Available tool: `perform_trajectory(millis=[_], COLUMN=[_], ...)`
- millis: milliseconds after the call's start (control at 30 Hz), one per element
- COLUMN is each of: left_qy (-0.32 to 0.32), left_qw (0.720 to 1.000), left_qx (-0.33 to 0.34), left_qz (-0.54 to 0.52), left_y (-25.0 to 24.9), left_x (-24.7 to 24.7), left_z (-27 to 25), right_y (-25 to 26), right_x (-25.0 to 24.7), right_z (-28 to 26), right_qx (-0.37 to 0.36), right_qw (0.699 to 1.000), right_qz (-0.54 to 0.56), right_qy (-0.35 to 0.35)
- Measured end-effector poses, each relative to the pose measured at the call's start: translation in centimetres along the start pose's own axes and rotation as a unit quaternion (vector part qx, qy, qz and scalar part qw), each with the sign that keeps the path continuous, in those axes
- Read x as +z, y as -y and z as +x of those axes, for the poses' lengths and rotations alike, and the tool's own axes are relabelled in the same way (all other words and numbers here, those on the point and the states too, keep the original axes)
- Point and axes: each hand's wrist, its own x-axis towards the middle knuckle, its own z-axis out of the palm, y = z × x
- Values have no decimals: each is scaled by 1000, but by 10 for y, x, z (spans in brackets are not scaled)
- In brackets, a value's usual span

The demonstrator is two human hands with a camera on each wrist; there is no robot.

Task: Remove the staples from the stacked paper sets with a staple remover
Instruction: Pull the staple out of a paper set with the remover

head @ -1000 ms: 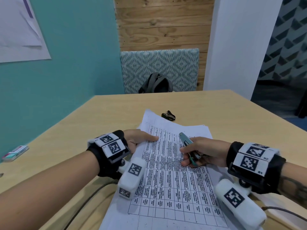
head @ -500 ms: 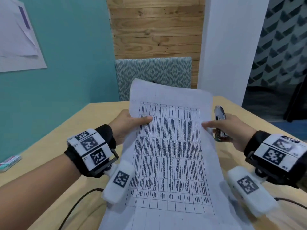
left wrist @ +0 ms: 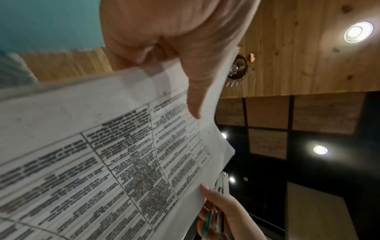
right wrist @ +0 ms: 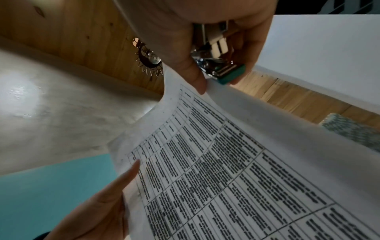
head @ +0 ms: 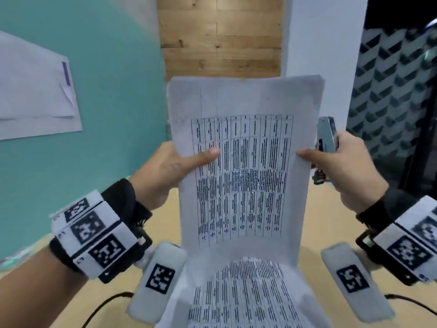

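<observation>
A stapled paper set (head: 241, 174) with a printed table stands upright in front of me, lifted off the table. My left hand (head: 165, 169) pinches its left edge, thumb on the printed face. My right hand (head: 338, 166) grips a metal staple remover (head: 327, 136) with a teal base and also pinches the set's right edge with its thumb. The right wrist view shows the staple remover (right wrist: 222, 65) in the curled fingers, just above the paper (right wrist: 226, 162). In the left wrist view my thumb (left wrist: 197, 73) lies on the paper (left wrist: 102, 162). More printed paper (head: 243, 299) curves toward me below.
The wooden table (head: 326, 209) lies under both wrists, with black cables (head: 106, 301) trailing near its front edge. A small pink and teal box (head: 14, 256) sits at the far left. A teal wall, wood panelling and a white pillar stand behind.
The paper set has risen from flat on the table to upright at head height, both hands going up with it. The staple remover stays in my right hand.
</observation>
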Motion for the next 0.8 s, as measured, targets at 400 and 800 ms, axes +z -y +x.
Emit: perform_trajectory(millis=[400,800], left_qy=[-208,-172], left_qw=[955,958], left_qx=[213,230], left_qz=[11,-23], left_y=[-24,-40], left_x=[8,22], left_z=[28,24], right_y=[20,133], right_x=[-7,88], right_z=[32,42], right_qx=[-68,-310], right_qw=[987,948], right_qz=[64,-12], right_qy=[-133,-68])
